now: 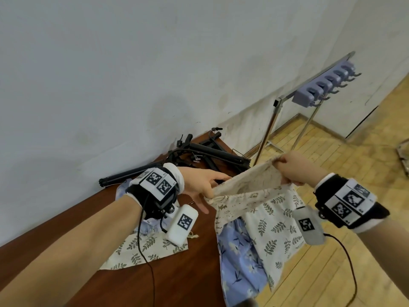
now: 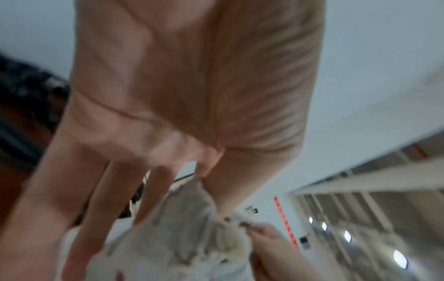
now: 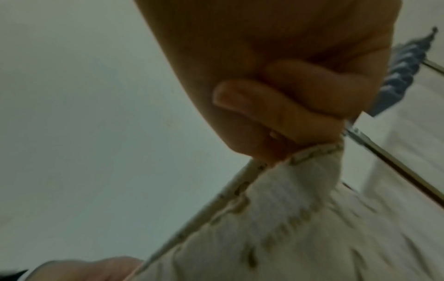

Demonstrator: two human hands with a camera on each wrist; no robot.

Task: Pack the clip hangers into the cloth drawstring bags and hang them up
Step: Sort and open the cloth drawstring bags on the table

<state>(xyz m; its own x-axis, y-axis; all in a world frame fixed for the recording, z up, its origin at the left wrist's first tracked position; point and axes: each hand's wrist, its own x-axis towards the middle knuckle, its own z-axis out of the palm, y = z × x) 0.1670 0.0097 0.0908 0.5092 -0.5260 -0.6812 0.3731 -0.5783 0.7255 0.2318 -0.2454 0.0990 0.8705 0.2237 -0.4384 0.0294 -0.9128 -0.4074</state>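
Cream drawstring bag [image 1: 247, 182] with a little brownish print is stretched open in the air over the brown table's [image 1: 181, 282] edge. Left hand [image 1: 199, 185] pinches one side of the rim, other fingers spread. Right hand [image 1: 294, 167] is curled tight on the far side.

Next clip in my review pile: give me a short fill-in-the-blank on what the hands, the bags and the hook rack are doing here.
1. Both the left hand and the right hand grip the mouth of the same cream ____.
2. The leaf-print bag hangs over the edge of the brown ____.
3. The purple hook rack has ____ bags hanging on it.
4. The black tripod lies on the table beside the ____.

Missing words: drawstring bag; table; no; wall
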